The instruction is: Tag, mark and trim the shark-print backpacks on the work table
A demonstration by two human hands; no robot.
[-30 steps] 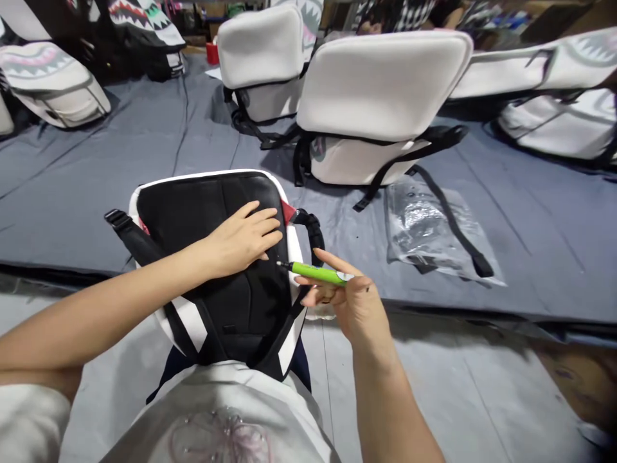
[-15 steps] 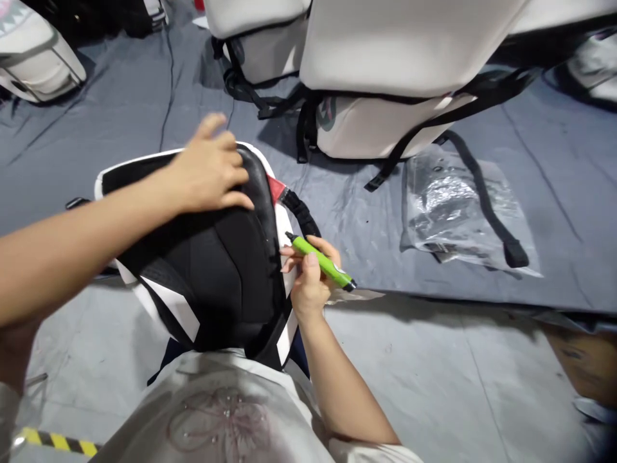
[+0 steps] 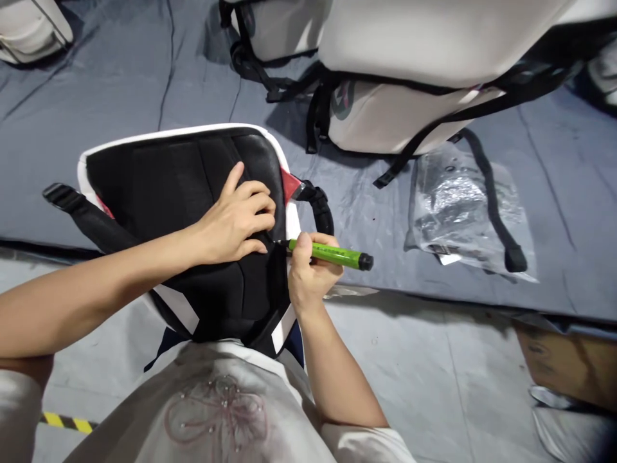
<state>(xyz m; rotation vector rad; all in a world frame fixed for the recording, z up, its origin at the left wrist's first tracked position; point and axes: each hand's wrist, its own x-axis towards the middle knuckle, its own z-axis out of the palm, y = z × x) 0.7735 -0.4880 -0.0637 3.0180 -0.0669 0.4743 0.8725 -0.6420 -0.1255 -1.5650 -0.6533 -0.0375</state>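
Observation:
A black padded backpack with white edging lies back side up, between the table edge and my body. Spread over its padding, my left hand presses down with fingers apart. My right hand is closed round a green marker pen. The pen's dark tip touches or nearly touches the black padding near the white right edge, close to my left thumb. A red tab joins a black strap to the bag's side. On the left, another black strap ends in a buckle.
Several white backpacks with black straps stand at the back of the grey-covered table. A clear plastic bag lies right of centre under a loose strap. Below the table, a cardboard box sits at the right.
My left hand has come down onto the padding, nearer the right edge. The marker has turned more level, its tip now at the padding. The backpack's left strap has come into view.

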